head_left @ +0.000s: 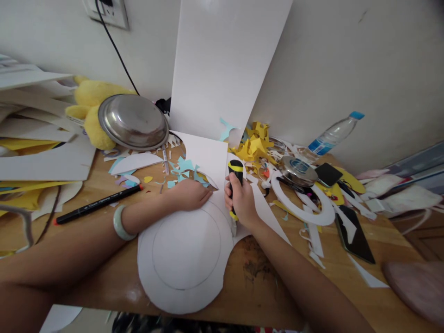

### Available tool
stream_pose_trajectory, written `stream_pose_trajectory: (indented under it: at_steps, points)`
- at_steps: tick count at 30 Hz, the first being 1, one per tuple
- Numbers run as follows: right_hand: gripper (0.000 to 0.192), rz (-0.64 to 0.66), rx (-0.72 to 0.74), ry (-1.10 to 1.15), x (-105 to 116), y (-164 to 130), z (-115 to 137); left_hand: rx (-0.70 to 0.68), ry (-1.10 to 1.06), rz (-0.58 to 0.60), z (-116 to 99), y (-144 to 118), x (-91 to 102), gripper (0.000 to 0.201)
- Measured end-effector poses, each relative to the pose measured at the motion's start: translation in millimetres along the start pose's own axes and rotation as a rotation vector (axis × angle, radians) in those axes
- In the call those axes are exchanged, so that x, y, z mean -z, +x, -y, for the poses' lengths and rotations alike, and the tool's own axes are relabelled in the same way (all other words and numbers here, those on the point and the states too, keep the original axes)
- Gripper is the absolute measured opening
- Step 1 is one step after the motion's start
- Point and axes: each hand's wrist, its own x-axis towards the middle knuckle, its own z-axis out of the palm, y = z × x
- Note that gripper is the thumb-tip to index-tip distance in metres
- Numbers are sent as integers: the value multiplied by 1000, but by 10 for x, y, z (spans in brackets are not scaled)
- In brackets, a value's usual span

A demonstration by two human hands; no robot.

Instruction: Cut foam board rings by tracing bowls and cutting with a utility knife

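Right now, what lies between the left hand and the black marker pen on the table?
In the head view, between the left hand and the black marker lies bare wooden table strewn with small coloured paper scraps.

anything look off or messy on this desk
Yes. Paper scraps litter the wooden table around both hands. A plastic bottle lies tipped against the wall. A dark stain marks the wood beside the white card being cut.

Paper disc [185, 259] on surface [263, 286], between left grip [189, 194] and right grip [241, 201]; marker [99, 203] left of left grip, bowl [133, 121] behind it, bottle [331, 136] and phone [354, 233] right of right grip.
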Motion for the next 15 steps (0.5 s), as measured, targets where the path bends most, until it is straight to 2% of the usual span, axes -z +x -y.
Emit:
stream_pose_trajectory:
  at_steps: [12,15]
  points:
    - [31,11,-71,-33,-17,61,-30,-15,30,-22,-3,3,-10,46]
    - [31,-1,-52,-25,-37,80,-9,-7,29,-26,1,3,-13,46]
